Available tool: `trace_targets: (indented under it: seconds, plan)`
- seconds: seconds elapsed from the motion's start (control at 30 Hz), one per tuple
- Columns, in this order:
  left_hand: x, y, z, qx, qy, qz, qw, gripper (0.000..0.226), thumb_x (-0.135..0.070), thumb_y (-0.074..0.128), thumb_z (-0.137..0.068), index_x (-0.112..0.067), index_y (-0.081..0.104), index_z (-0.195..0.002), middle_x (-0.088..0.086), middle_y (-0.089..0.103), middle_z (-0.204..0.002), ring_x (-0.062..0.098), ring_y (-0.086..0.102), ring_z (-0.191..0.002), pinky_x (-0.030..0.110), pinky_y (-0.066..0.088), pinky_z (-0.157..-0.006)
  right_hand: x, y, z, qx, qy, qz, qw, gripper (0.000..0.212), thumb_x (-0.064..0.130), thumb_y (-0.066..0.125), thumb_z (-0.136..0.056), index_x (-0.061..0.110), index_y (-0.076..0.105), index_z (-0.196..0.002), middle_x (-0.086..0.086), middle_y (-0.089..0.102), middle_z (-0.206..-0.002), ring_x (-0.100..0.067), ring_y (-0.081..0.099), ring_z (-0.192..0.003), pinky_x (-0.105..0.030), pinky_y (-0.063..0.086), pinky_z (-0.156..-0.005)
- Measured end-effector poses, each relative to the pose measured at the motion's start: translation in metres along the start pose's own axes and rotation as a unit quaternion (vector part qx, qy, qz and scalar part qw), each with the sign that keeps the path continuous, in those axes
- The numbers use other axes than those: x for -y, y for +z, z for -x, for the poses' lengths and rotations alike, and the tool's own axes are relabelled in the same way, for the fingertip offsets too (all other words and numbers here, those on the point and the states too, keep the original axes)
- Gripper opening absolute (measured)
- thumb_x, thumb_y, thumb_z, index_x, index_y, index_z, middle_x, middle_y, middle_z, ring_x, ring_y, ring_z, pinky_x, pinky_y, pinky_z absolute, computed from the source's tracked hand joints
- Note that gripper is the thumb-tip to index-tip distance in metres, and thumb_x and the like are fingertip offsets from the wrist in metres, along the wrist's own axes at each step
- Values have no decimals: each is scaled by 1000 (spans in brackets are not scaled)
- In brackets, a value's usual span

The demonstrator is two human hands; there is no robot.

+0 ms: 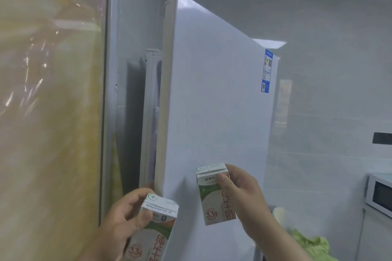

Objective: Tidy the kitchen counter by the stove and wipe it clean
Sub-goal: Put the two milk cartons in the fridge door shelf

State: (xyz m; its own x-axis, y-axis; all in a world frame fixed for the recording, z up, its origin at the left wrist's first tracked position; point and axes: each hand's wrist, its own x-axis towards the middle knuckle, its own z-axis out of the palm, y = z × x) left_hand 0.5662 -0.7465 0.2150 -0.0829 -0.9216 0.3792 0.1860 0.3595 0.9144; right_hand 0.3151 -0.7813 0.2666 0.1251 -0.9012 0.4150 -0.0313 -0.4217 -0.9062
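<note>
The left hand has its fingers curled round the top of a white-and-green cardboard milk carton with red lettering, tilted, low in view just beside the edge of the tall white refrigerator door, which stands ajar; the right hand grips a second matching milk carton, upright, thumb on its front, before the door's face; a blue rectangular label sits high on the door; a white microwave oven stands far right.
</note>
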Motion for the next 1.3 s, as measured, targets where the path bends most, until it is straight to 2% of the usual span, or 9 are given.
trace_targets:
  seconds: [0.27, 0.4, 0.5, 0.6, 0.7, 0.8, 0.93, 1.07, 1.3]
  plan:
    - [-18, 77, 58, 30, -21, -30, 999, 95, -57, 91, -32, -1, 67, -104, -3, 70, -116, 25, 67, -106, 42, 51, -88, 60, -53, 59, -15, -61, -8, 998, 18, 16, 53, -99, 18, 70, -103, -3, 75, -91, -20, 71, -82, -28, 55, -60]
    - [-21, 105, 81, 42, -32, 8, 999, 91, -48, 94, -32, -7, 69, -109, -1, 67, -122, 27, 65, -110, 51, 49, -93, 83, -66, 90, -32, -90, 3, 995, 12, 21, 56, -97, 20, 65, -105, 0, 73, -95, -15, 71, -82, -27, 54, -60]
    - [-26, 120, 94, 32, -26, 16, 999, 102, -46, 95, -31, -8, 63, -120, 6, 68, -121, 28, 66, -108, 55, 46, -95, 91, -76, 110, -29, -102, 24, 994, 15, 25, 58, -96, 22, 63, -110, 18, 57, -129, 3, 65, -96, -17, 53, -68]
    - [-32, 131, 104, 22, -14, 21, 999, 95, -46, 96, -31, -11, 68, -115, 5, 67, -122, 28, 66, -108, 56, 45, -94, 98, -86, 130, -39, -102, 81, 991, 12, 32, 60, -94, 30, 68, -103, 14, 28, -156, -11, 44, -134, -16, 51, -79]
    - [-37, 141, 112, 6, -10, 31, 999, 89, -44, 96, -30, -10, 71, -108, 0, 65, -126, 32, 65, -109, 57, 44, -93, 105, -90, 147, -42, -90, 129, 987, 11, 31, 60, -93, 34, 67, -102, 7, 17, -161, -10, 19, -146, -2, 44, -63]
    - [-42, 150, 116, 6, -17, 42, 999, 94, -43, 96, -29, -7, 68, -112, 1, 64, -127, 42, 65, -103, 57, 46, -91, 105, -94, 155, -78, -84, 174, 978, 3, 39, 61, -92, 38, 63, -93, 7, 6, -163, -9, 8, -149, -2, 37, -66]
    - [-48, 167, 118, 27, -16, 53, 998, 97, -35, 97, -31, -6, 62, -116, 13, 69, -115, 44, 67, -90, 47, 57, -71, 96, -119, 149, -160, -100, 176, 966, 14, 44, 61, -90, 33, 65, -97, 5, 24, -159, -14, 18, -148, -20, 42, -95]
    - [-54, 192, 114, 21, 7, 58, 998, 53, -19, 79, -61, -7, 64, -111, 6, 71, -113, 38, 70, -84, 41, 58, -62, 94, -147, 152, -183, -89, 170, 964, 43, 69, 53, -69, 35, 68, -91, -4, 46, -139, -29, 47, -130, -47, 55, -91]
    - [-71, 241, 98, -9, 15, 22, 1000, 35, -28, 58, -77, -14, 65, -109, 23, 70, -96, 37, 63, -82, 43, 51, -66, 99, -188, 163, -192, -80, 164, 964, 20, 46, 61, -86, 30, 71, -92, -9, 48, -139, -31, 51, -126, -34, 57, -79]
